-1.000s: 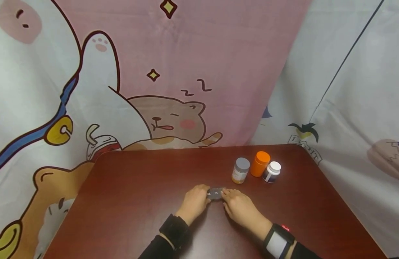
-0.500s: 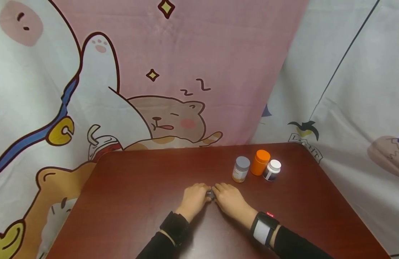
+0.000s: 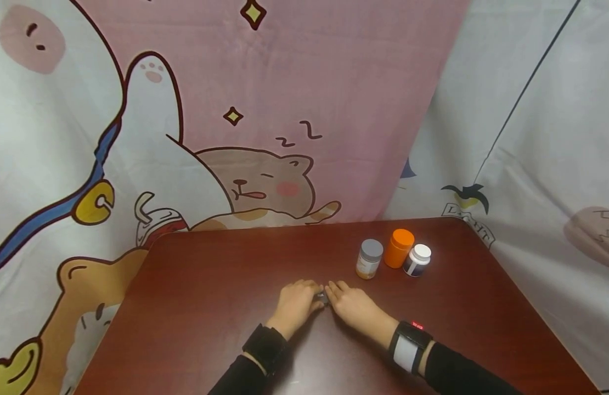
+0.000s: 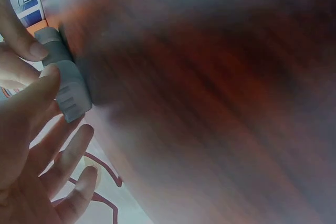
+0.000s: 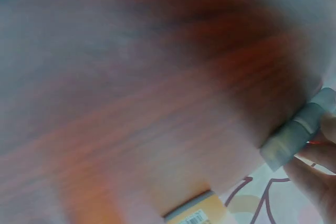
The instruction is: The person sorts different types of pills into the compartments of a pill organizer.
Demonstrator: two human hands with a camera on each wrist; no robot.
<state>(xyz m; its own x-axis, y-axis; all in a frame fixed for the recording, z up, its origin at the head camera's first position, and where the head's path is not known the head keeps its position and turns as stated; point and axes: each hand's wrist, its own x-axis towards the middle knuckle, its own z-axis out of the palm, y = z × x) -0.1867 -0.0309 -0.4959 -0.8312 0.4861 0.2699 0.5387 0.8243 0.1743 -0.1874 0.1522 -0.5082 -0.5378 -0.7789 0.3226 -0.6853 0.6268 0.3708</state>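
A small grey oblong case is held low over the table between both hands; its lighter end, with ridges, shows in the left wrist view. My left hand pinches that ridged end between thumb and fingers, the other fingers spread loosely below. Opposite it, my right hand holds the case's other end, its fingertips almost meeting the left ones. Most of the case is hidden behind the fingers in the head view. Just beyond the right hand stands a grey-lidded bottle.
Next to that bottle are an orange bottle and a white-capped bottle with a dark label. All stand upright on the dark red-brown table. A cartoon-printed cloth hangs behind the table's far edge.
My right hand has moved left along the case, close to my left hand, covering more of it. The left hand has hardly moved, and the bottles stand as before.
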